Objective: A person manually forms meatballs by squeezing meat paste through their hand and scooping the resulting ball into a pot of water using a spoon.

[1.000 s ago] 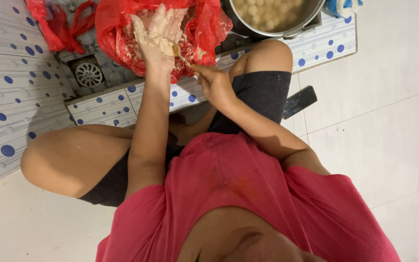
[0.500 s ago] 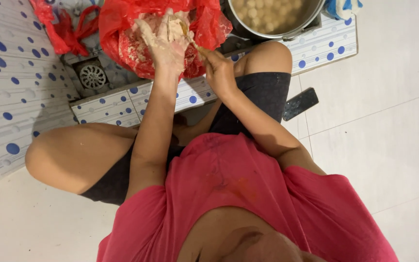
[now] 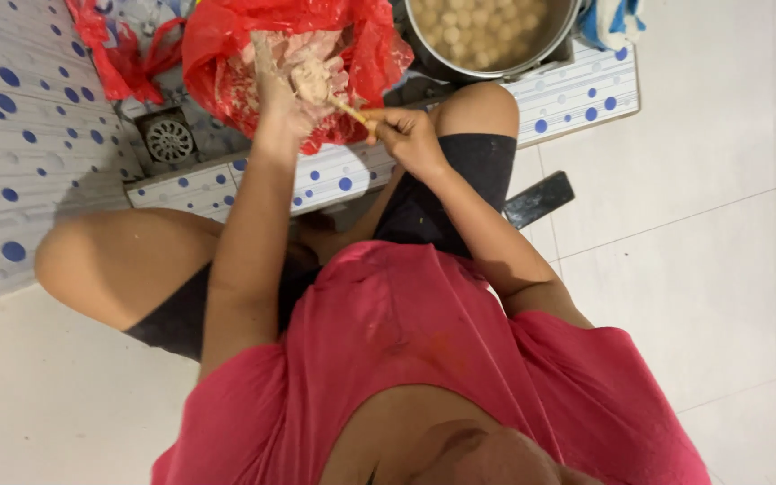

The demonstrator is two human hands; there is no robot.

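Soft, sticky paste (image 3: pixel 312 76) is being squeezed in the closed left hand (image 3: pixel 285 99); a spoon (image 3: pixel 352 111) is being gripped by the right hand (image 3: pixel 410 139).

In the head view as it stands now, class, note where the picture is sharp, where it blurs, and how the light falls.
Head view: even, soft light with faint shadows; the left hand with paste and the right hand holding a thin stick look slightly motion-blurred; the pot is cut by the top edge; the pink shirt looms large and soft.
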